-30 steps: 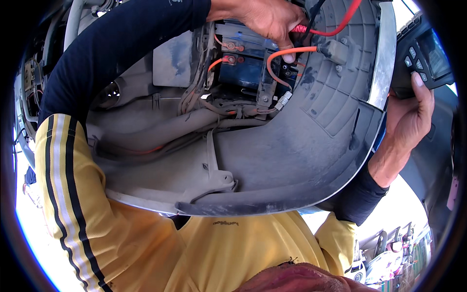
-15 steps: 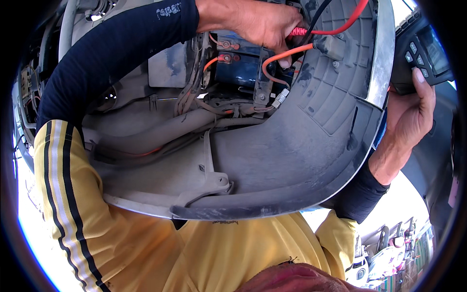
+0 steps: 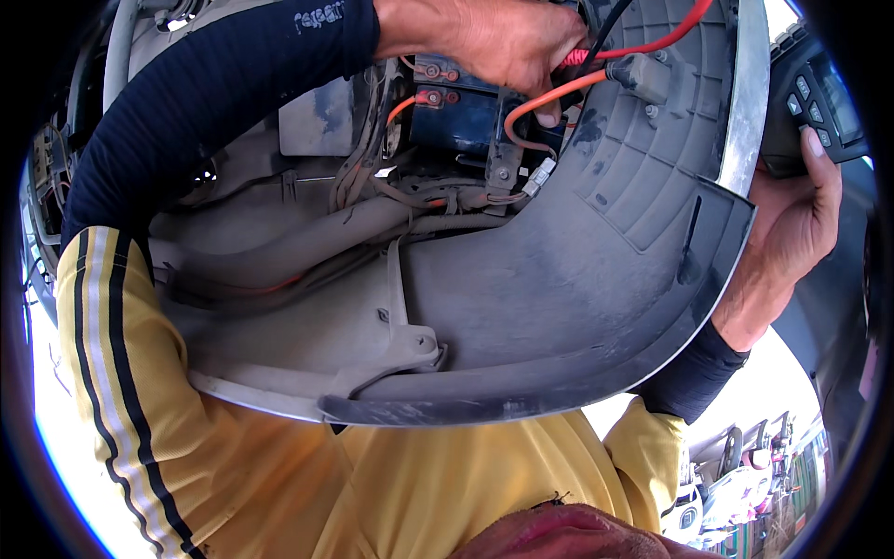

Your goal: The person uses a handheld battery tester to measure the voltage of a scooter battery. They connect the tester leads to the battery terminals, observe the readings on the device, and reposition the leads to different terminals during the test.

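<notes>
My left hand reaches in from the left over dark blue batteries. Its fingers are closed about the ribbed end of a red cable; whatever is at that end is hidden behind them. A black cable runs beside it. Just below the fingertips passes an orange cable. At the right, outside the grey plastic shell, my right hand grips a black handheld tester with a screen and several buttons. The thumb rests on or just below the lower buttons; the other fingers are mostly hidden.
A curved grey shell surrounds the batteries, its rim close to my chest. Wiring bundles and a thick grey tube cross the middle. A white cable connector hangs near the orange cable. Parked vehicles stand at lower right.
The view has shifted slightly, so the shell's right rim and the tester appear a little further right. Both hands keep their holds, with the right thumb still at the buttons.
</notes>
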Available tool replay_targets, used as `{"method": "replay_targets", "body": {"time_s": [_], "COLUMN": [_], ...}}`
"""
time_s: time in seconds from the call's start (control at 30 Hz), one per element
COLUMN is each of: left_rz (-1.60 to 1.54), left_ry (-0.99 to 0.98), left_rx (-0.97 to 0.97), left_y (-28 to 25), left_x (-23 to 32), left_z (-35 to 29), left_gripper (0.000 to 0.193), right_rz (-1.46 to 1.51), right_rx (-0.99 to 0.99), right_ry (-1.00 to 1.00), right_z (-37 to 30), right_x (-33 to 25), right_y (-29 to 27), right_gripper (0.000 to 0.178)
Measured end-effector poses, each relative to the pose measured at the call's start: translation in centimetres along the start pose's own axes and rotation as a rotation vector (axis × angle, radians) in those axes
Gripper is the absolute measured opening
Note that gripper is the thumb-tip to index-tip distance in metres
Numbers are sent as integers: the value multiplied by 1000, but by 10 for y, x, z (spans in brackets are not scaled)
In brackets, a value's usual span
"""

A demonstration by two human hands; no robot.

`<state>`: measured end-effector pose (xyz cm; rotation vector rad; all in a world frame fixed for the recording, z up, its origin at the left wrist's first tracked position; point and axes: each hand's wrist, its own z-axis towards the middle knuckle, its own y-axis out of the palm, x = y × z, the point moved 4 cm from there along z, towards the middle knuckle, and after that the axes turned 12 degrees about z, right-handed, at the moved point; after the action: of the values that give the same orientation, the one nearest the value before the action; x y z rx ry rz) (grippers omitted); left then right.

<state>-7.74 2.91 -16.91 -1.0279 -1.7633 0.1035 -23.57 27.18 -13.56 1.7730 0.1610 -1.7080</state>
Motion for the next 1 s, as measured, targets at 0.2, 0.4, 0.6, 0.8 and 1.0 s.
{"method": "replay_targets", "body": {"time_s": [0.2,0.4,0.6,0.8,1.0], "left_rz": [-40,-127,-138,-152,-196], "left_ry": [16,-2,-79,-93,-80], "left_rx": [26,54,98,150,135], "left_y": [6,13,12,16,17], "left_x": [-5,-10,-4,-13,-15], "left_z": [2,5,4,-3,7], "left_gripper": [22,21,23,22,20], "right_rz": [7,-42,-53,-27,-56], "right_rx": [-86,-129,-81,-64,-17], "right_ry": [0,-80,-71,-52,-55], "right_z": [1,1,-1,-1,-3], "right_x": [1,1,-3,-3,-7], "right_y": [-1,3,2,8,3], "right_gripper": [27,28,29,28,28]}}
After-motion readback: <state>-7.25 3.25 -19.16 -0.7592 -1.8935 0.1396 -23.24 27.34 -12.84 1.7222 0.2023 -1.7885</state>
